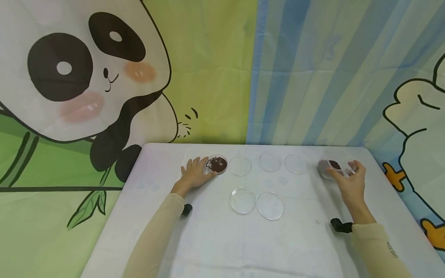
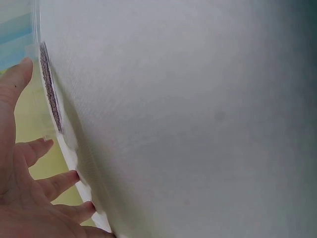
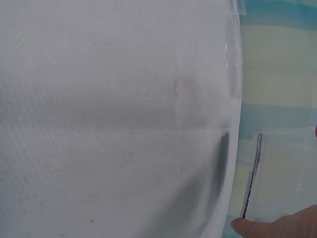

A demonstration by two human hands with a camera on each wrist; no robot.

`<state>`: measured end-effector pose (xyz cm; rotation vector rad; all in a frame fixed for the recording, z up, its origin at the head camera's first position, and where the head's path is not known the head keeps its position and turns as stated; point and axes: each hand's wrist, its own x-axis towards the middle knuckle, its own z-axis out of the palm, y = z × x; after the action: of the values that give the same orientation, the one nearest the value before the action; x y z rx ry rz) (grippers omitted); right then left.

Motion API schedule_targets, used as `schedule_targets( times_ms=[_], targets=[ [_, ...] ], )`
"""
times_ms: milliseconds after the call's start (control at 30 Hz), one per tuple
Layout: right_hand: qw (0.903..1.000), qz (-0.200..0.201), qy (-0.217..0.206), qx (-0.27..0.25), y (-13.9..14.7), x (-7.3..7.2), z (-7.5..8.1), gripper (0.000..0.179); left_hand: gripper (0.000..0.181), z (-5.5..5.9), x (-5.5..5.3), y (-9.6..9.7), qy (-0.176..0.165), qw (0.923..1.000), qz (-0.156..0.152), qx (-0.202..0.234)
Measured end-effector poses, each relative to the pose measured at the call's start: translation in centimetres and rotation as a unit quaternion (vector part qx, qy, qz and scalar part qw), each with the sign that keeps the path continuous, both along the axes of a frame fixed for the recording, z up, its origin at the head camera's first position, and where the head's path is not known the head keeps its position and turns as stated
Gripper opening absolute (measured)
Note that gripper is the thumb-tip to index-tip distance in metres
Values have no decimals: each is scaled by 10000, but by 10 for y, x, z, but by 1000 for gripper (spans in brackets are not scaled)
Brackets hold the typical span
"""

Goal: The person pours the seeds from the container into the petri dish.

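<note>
Beige sleeves [image 1: 156,235] enter at the near edge, L and R, w/ a black wrist unit [image 1: 340,226] visible at each cuff. L hand [image 1: 194,175]: thumb and index finger pinch opposite sides of the L container [image 1: 217,165], a clear round vessel w/ dark brown granular fill, at the far L-center of the white table [image 1: 208,247]; remaining fingers are spread wide. R hand [image 1: 351,185]: thumb and fingers hold the R container [image 1: 334,165], also clear w/ dark fill, at the far R; it is raised off the tabletop, w/ its shadow below. Btwn the hands: 3 far discs [image 1: 270,162], clear and round, in a row, the leftmost just beside the L container; 2 near discs [image 1: 242,200], same type, side by side closer to the near edge. Dishes or lids: cannot tell. Backdrop, behind table: panda print [image 1: 57,85] at L, blue striped panel [image 1: 295,77] R of center.
</note>
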<state>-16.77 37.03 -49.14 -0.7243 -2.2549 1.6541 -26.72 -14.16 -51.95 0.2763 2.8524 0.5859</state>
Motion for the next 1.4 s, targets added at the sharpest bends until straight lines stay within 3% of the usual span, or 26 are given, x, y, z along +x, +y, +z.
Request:
schedule_targets(
  times_ms=[367,733,1033,1200,1400],
  targets=[
    [9964,-318,-175,-767,13,-3,-8,111,90,0,0,0,-5,10000,24,28],
    [9966,-374,-401,-608,14,-5,-12,110,89,2,-1,0,-44,9999,51,85],
    [9967,-350,-342,-646,14,-5,-16,110,90,0,0,-1,-81,9999,44,56],
    [9982,-439,-284,-289,12,-3,-15,111,90,-1,0,-1,-79,9999,29,108],
    [9931,-680,310,899,4,2,-6,103,91,-1,0,-1,-53,9999,44,133]
  ],
)
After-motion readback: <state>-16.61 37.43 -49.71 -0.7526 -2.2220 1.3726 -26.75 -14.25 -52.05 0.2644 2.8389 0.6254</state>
